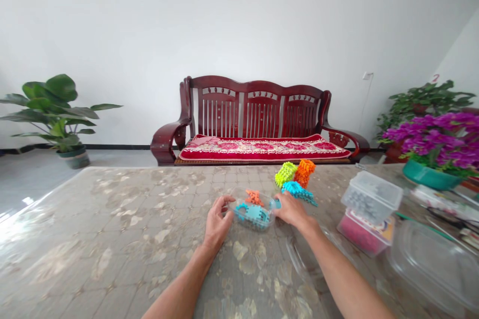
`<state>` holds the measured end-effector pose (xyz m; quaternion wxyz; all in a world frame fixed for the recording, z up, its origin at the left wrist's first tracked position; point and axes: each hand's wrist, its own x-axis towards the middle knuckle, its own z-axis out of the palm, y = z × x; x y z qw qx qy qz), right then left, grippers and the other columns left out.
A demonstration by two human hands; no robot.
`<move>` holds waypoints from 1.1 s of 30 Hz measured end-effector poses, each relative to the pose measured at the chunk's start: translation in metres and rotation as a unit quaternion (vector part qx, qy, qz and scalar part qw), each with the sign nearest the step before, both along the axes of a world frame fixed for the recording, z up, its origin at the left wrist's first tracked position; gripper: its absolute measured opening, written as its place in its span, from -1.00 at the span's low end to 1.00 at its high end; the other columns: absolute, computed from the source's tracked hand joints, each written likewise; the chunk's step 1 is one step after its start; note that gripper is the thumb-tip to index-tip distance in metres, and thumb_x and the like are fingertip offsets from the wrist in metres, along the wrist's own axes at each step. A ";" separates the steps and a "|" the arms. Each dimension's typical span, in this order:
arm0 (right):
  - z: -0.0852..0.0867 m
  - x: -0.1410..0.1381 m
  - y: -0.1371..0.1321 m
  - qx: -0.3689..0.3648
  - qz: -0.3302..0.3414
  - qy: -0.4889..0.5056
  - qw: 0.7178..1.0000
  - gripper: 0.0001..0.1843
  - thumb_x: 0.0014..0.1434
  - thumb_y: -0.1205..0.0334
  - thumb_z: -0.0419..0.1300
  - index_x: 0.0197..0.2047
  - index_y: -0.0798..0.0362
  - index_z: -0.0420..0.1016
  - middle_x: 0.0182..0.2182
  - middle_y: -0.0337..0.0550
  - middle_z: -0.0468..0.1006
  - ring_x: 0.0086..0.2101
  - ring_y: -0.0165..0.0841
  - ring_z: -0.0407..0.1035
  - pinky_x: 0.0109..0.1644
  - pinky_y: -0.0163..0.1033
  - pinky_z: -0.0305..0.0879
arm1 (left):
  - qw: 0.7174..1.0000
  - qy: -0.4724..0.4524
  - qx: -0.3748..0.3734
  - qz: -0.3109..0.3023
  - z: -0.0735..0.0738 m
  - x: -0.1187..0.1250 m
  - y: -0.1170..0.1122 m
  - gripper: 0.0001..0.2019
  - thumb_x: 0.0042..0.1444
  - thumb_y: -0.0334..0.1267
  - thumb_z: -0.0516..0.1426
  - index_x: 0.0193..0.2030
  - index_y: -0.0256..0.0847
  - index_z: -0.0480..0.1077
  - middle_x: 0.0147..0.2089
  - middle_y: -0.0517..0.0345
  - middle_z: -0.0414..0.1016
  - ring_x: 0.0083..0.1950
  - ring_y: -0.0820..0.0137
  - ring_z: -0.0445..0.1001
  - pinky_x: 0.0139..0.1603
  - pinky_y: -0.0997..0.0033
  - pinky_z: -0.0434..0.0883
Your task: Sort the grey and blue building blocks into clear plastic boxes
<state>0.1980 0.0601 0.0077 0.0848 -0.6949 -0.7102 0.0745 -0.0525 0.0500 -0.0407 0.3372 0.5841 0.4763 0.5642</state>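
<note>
A clear plastic container [250, 223] sits on the table, holding light-blue interlocking plastic pieces [255, 213] and an orange piece [254, 197]. My left hand [219, 222] is closed on the container's left side, fingers over the rim. At the right rim is my right hand [294, 209], its fingers pinched at a small light-blue piece [276, 204]; part of the grip is hidden. Just beyond the right hand stand joined groups of pieces: yellow-green [286, 174], orange [304, 173] and blue [298, 192].
Right of my right arm, a clear box of grey pieces [368, 199] is stacked on a box of pink pieces [361, 233]. Clear lids [430, 259] lie nearby. A teal pot of purple flowers [430, 174] stands farther right. A wooden bench [258, 84] is beyond the patterned table [149, 239].
</note>
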 end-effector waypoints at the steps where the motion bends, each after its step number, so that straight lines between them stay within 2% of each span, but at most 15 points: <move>1: 0.001 0.001 -0.001 0.006 -0.008 0.003 1.000 -0.56 -0.03 0.13 0.27 -0.05 0.05 0.48 -0.08 0.01 0.50 -0.15 -0.20 0.41 -0.22 -0.28 0.17 | 1.000 -0.004 -0.005 -0.001 0.000 0.000 0.000 -0.64 -0.17 -0.44 0.01 -0.20 -0.21 0.43 -0.05 0.10 0.49 -0.10 0.32 0.46 -0.11 0.38 0.40; 5: 0.004 0.005 -0.001 0.068 -0.023 0.040 0.997 -0.83 0.06 0.28 0.16 -0.25 0.03 0.53 -0.26 -0.12 0.57 -0.24 -0.28 0.43 -0.25 -0.30 0.15 | 0.999 0.001 -0.031 -0.019 -0.001 0.002 0.002 -0.62 -0.22 -0.45 0.00 -0.22 -0.21 0.45 -0.12 0.13 0.52 -0.23 0.38 0.48 -0.23 0.45 0.40; 7: 0.007 0.008 -0.001 0.135 -0.036 0.076 0.987 -0.83 0.12 0.27 0.12 -0.28 0.04 0.53 -0.28 -0.11 0.58 -0.25 -0.29 0.43 -0.23 -0.29 0.18 | 0.999 0.012 -0.041 -0.027 -0.002 0.003 0.002 -0.63 -0.22 -0.45 0.00 -0.23 -0.21 0.45 -0.19 0.16 0.54 -0.31 0.42 0.47 -0.28 0.48 0.39; 12: 0.026 0.005 -0.004 0.326 -0.028 0.192 0.925 -0.73 0.20 0.15 0.07 -0.20 0.09 0.53 -0.26 -0.04 0.57 -0.23 -0.26 0.42 -0.12 -0.22 0.28 | 0.997 0.042 -0.053 -0.044 0.001 0.004 0.000 -0.64 -0.17 -0.44 0.00 -0.22 -0.21 0.47 -0.35 0.22 0.51 -0.39 0.45 0.44 -0.32 0.50 0.36; 14: 0.035 -0.002 -0.009 0.376 0.000 0.221 0.900 -0.74 0.21 0.16 0.06 -0.19 0.07 0.53 -0.27 -0.05 0.57 -0.23 -0.26 0.42 -0.10 -0.21 0.31 | 0.997 0.050 -0.052 -0.041 0.004 0.004 -0.001 -0.65 -0.17 -0.44 0.00 -0.22 -0.21 0.47 -0.37 0.22 0.49 -0.39 0.45 0.43 -0.32 0.50 0.36; 16: 0.042 -0.013 -0.015 0.391 0.042 0.232 0.890 -0.76 0.23 0.19 0.06 -0.18 0.05 0.53 -0.27 -0.07 0.56 -0.23 -0.27 0.43 -0.09 -0.21 0.33 | 0.997 0.057 -0.045 -0.038 0.007 0.004 -0.003 -0.65 -0.17 -0.44 0.00 -0.23 -0.21 0.47 -0.36 0.22 0.49 -0.39 0.44 0.43 -0.32 0.50 0.36; 20: 0.046 -0.038 -0.025 0.326 0.122 0.200 0.916 -0.75 0.22 0.31 0.07 -0.15 -0.01 0.56 -0.28 -0.12 0.56 -0.23 -0.32 0.44 -0.10 -0.26 0.33 | 0.997 0.065 -0.011 -0.036 0.011 0.005 -0.004 -0.68 -0.16 -0.45 -0.01 -0.27 -0.22 0.48 -0.34 0.19 0.48 -0.34 0.42 0.44 -0.29 0.49 0.36; 23: 0.041 -0.052 -0.027 0.254 0.139 0.151 0.945 -0.67 0.19 0.39 0.07 -0.10 -0.09 0.58 -0.27 -0.17 0.55 -0.26 -0.36 0.45 -0.15 -0.31 0.33 | 0.996 0.078 0.010 -0.041 0.013 0.005 -0.005 -0.72 -0.13 -0.44 0.00 -0.31 -0.22 0.48 -0.34 0.18 0.48 -0.32 0.41 0.44 -0.27 0.48 0.35; 28: 0.035 -0.062 -0.025 0.135 0.191 0.105 0.966 -0.63 0.09 0.42 0.15 -0.05 -0.07 0.56 -0.04 -0.14 0.55 -0.04 -0.32 0.42 0.02 -0.30 0.26 | 0.995 0.078 0.014 -0.058 0.015 0.007 -0.009 -0.77 -0.06 -0.40 0.01 -0.33 -0.23 0.48 -0.37 0.17 0.47 -0.36 0.42 0.41 -0.30 0.48 0.33; 30: 0.037 -0.062 -0.026 0.100 0.206 0.094 0.969 -0.68 0.08 0.37 0.18 -0.10 -0.06 0.58 -0.06 -0.16 0.58 -0.03 -0.29 0.41 0.01 -0.30 0.24 | 0.996 0.072 0.009 -0.060 0.016 0.007 -0.009 -0.78 -0.05 -0.38 0.02 -0.32 -0.24 0.48 -0.37 0.16 0.48 -0.36 0.42 0.40 -0.31 0.49 0.32; 33: 0.041 -0.061 -0.030 0.050 0.195 0.075 0.977 -0.79 0.11 0.31 0.15 -0.30 -0.08 0.62 -0.24 -0.22 0.64 -0.17 -0.29 0.47 -0.10 -0.31 0.25 | 0.996 0.069 0.000 -0.062 0.018 0.008 -0.010 -0.78 -0.06 -0.37 0.03 -0.32 -0.24 0.49 -0.37 0.16 0.49 -0.37 0.41 0.40 -0.32 0.49 0.32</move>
